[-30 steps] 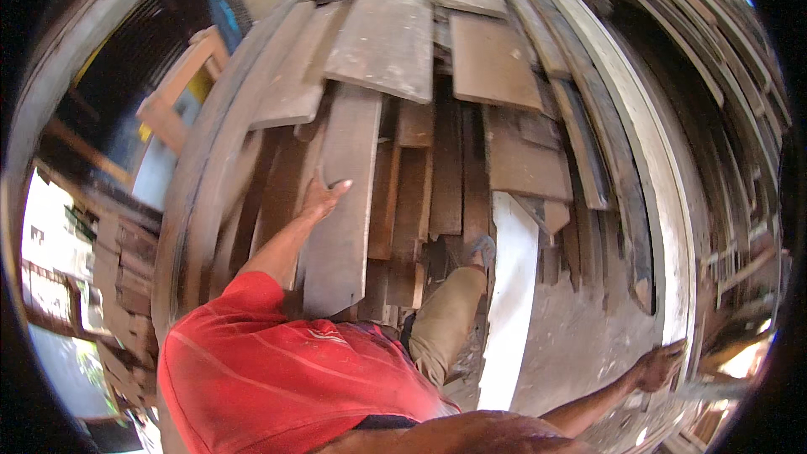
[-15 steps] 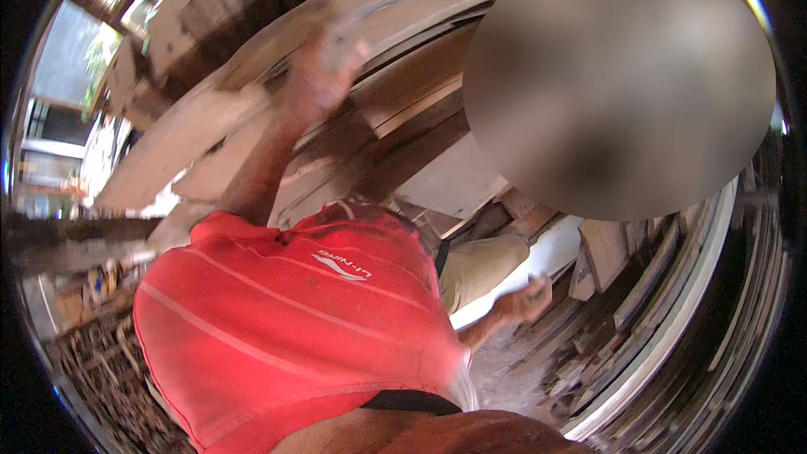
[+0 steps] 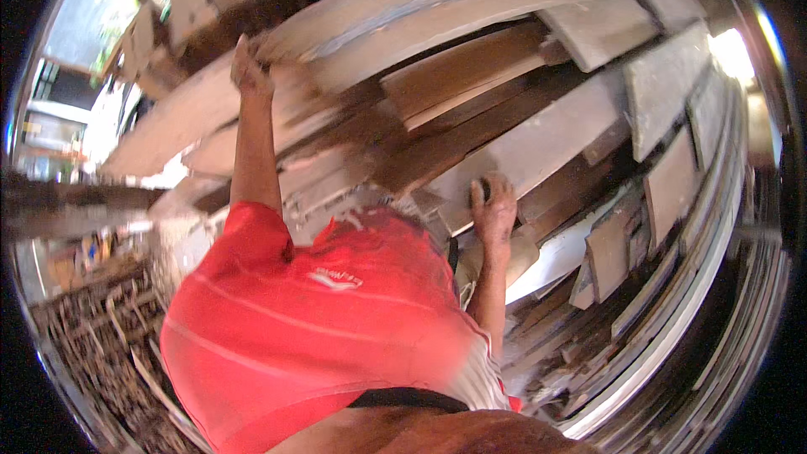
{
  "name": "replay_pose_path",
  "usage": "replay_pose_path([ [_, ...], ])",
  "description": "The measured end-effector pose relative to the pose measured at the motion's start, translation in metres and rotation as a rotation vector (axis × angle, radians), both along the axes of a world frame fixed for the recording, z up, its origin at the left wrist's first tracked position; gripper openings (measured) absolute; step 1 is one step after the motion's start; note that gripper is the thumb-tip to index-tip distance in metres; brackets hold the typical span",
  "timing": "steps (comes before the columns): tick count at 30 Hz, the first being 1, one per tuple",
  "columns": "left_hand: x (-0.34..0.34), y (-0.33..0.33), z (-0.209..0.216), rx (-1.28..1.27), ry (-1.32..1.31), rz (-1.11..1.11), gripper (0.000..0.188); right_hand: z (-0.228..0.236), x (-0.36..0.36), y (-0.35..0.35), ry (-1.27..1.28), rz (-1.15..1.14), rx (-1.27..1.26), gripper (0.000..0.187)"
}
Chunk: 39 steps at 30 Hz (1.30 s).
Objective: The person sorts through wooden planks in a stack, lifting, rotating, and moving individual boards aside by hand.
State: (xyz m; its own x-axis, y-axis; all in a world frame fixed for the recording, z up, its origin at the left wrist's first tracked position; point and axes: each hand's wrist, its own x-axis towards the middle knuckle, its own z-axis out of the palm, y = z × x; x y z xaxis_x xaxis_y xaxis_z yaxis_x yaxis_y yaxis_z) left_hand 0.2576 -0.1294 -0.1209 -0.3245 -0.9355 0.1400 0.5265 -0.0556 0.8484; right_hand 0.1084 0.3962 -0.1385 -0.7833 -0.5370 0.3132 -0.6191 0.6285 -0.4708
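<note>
My left arm reaches forward, and my left hand (image 3: 252,71) is at the near edge of a long pale wooden board (image 3: 437,13), around its left end. Motion smears its fingers, so I cannot see whether they grip the wood. My right hand (image 3: 494,206) is over the lower end of a greyish plank (image 3: 546,139). Its fingers are bent, with the thumb apart on the left. A dark patch shows between thumb and fingers; I cannot tell whether it is an object or shadow.
Brown boards (image 3: 466,76) lie between the long board and the greyish plank. Short board pieces (image 3: 668,88) overlap at the right, above long stacked strips (image 3: 664,319). A pile of thin wood scraps (image 3: 92,336) is at lower left. A white sheet (image 3: 551,265) shows beside my right forearm.
My left hand has moved left along the long board. My right hand has risen from low beside the strips onto the greyish plank. The blurred-out area at upper right is gone, showing boards there.
</note>
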Motion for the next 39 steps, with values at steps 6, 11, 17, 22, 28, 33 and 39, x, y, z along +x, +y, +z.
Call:
replay_pose_path([
  [6, -0.046, 0.001, 0.005, 0.209, 0.101, 0.109, 0.060, -0.032, 0.001, 0.013, 0.092, -0.101, -0.207, 0.018],
  [11, -0.034, -0.011, 0.062, 0.163, 0.198, 0.164, 0.025, -0.036, 0.007, 0.014, -0.004, -0.133, -0.175, 0.028],
  [17, -0.017, 0.164, 0.255, -0.030, 0.453, 0.257, 0.031, -0.017, -0.001, 0.015, -0.543, -0.115, -0.318, 0.063],
  [22, -0.019, 0.335, 0.294, -0.424, 0.631, 0.238, 0.025, 0.138, -0.021, -0.020, -0.964, 0.215, -1.431, 0.081],
  [28, -0.021, 0.419, 0.251, -0.869, 1.062, 0.157, 0.026, 0.263, 0.044, 0.006, -0.762, 0.374, -1.786, 0.072],
  [33, 0.006, 0.466, 0.225, -1.245, 1.073, -0.419, 0.023, 0.265, 0.094, 0.070, -0.658, 0.093, -1.819, 0.047],
  [39, -0.002, 0.485, 0.159, -1.472, 1.128, -0.691, 0.020, 0.230, 0.113, 0.093, -0.443, -0.246, -1.683, 0.059],
])
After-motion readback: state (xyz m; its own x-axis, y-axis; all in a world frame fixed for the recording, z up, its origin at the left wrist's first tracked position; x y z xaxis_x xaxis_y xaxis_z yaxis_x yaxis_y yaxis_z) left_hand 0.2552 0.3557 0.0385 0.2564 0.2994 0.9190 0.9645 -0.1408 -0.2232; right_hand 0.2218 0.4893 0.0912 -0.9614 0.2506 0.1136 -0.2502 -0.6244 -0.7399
